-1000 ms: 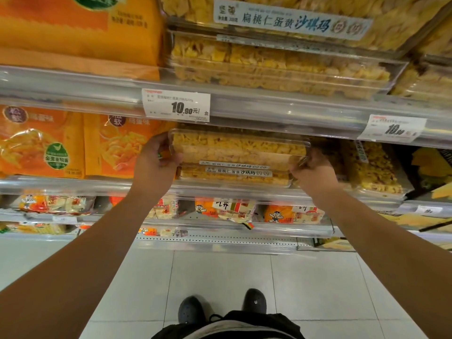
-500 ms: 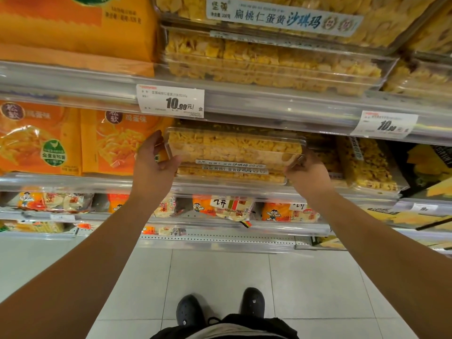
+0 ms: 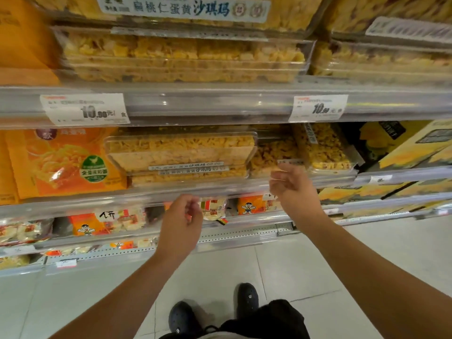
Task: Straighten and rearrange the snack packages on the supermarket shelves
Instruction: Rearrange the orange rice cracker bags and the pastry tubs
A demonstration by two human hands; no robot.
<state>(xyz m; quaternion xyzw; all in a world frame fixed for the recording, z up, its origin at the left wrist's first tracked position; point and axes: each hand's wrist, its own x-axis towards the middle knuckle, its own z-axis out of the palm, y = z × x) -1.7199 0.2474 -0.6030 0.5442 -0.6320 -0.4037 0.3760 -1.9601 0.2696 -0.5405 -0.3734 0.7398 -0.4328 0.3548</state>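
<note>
1. Clear plastic shelf rail (image 3: 220, 189) fronts the middle shelf.
2. Behind it, the top clear plastic tray of yellow snack squares (image 3: 181, 149) sits askew on its stack and could slide off if nudged.
3. Right hand (image 3: 292, 184), just right of it, loosely curled, empty.
4. Left hand (image 3: 182, 216), below the rail, likewise empty.

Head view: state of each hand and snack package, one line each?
Left hand: loosely curled, empty, off the shelf.
Right hand: relaxed, empty, near the tilted box.
Top clear box: stacked, square, lid closed.
Tilted box: leaning, askew.
Orange bag: upright.
</note>
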